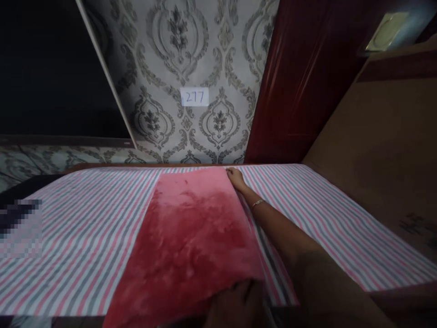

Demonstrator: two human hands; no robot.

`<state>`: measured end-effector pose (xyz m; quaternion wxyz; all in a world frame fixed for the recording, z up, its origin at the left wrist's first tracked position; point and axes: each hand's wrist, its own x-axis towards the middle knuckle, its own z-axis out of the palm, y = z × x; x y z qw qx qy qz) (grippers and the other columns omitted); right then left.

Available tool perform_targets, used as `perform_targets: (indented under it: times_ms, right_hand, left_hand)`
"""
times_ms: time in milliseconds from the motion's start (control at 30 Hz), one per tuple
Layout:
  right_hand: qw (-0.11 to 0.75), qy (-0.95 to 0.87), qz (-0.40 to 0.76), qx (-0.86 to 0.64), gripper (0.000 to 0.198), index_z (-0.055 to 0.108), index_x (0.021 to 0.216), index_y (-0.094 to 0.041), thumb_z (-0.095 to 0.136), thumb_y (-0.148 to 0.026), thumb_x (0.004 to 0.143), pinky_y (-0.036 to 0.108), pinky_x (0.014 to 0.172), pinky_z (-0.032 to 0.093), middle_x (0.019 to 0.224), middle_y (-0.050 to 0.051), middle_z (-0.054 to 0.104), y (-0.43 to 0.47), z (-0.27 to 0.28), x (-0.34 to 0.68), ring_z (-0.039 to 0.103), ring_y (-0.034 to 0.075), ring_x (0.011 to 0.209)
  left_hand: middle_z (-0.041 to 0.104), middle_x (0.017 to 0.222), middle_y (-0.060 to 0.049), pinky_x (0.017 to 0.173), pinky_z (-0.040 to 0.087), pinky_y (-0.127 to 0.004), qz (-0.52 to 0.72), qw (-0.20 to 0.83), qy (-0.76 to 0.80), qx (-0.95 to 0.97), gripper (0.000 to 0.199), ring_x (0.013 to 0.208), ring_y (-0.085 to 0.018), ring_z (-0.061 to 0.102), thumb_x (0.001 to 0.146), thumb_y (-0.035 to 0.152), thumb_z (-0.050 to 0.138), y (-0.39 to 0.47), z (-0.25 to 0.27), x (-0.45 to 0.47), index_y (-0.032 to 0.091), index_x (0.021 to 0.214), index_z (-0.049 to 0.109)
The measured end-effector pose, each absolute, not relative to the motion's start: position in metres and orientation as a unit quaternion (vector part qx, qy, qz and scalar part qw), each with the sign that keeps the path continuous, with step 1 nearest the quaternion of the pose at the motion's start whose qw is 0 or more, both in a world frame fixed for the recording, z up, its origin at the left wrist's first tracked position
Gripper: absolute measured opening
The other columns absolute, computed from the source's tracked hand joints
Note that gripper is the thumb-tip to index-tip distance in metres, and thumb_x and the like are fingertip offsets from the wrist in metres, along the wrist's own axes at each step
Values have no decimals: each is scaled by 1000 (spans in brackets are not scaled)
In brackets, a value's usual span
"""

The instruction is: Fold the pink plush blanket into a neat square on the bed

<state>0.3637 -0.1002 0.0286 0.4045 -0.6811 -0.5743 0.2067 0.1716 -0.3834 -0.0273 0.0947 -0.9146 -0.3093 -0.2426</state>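
Note:
A red cloth (pixel 191 237), shading to pink at its far end, lies lengthwise over a striped sheet (pixel 92 218). Its surface looks soft and blotchy, and its near end reaches the table's front edge. My right hand (pixel 235 177), below a wrist with a thin bracelet (pixel 258 203), has its fingers closed at the far right corner of the cloth. Close to me, my left hand (pixel 237 303) is at the near right corner, dark and partly cut off by the frame. Its fingers appear curled on the cloth's edge.
The table stands against a patterned wall (pixel 191 132) bearing a paper label (pixel 194 96) marked 277. A dark screen (pixel 61 73) hangs at left. A dark red panel (pixel 290 82) and a large brown board or carton (pixel 382 146) border the right side.

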Motion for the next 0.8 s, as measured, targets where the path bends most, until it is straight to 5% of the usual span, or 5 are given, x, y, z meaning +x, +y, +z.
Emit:
perform_targets:
  times_ms: [167, 433, 700, 800]
  right_hand:
    - [430, -545, 330, -640, 40, 68, 111, -13, 44, -42, 98, 27, 71, 51, 88, 7, 73, -129, 26, 372, 63, 14, 68]
    - [481, -537, 345, -601, 38, 64, 125, -16, 47, -25, 92, 31, 98, 47, 126, 7, 68, -212, 13, 369, 62, 18, 110]
    - [535, -578, 246, -566, 37, 66, 122, -22, 57, -39, 90, 33, 82, 55, 121, 9, 69, -371, 1, 357, 66, 22, 104]
    - [522, -628, 169, -552, 37, 65, 124, -26, 64, -39, 88, 38, 90, 54, 128, 10, 65, -405, -3, 350, 62, 25, 115]
  left_hand:
    - [72, 96, -6, 65, 53, -29, -309, -3, -278, -910, 31, 75, -18, 67, 91, 11, 52, -381, -18, 173, 20, 120, 60]
    - [70, 103, -12, 83, 50, -33, -416, 9, -192, -889, 28, 94, -21, 63, 92, 11, 49, -388, 9, 159, 14, 116, 61]
    - [67, 108, -12, 87, 45, -41, -419, 101, -306, -849, 26, 101, -26, 59, 89, 16, 60, -377, 28, 110, 19, 114, 64]
    - [67, 112, -12, 87, 45, -42, -363, 101, -329, -866, 25, 106, -27, 58, 92, 21, 57, -367, 28, 97, 18, 116, 64]
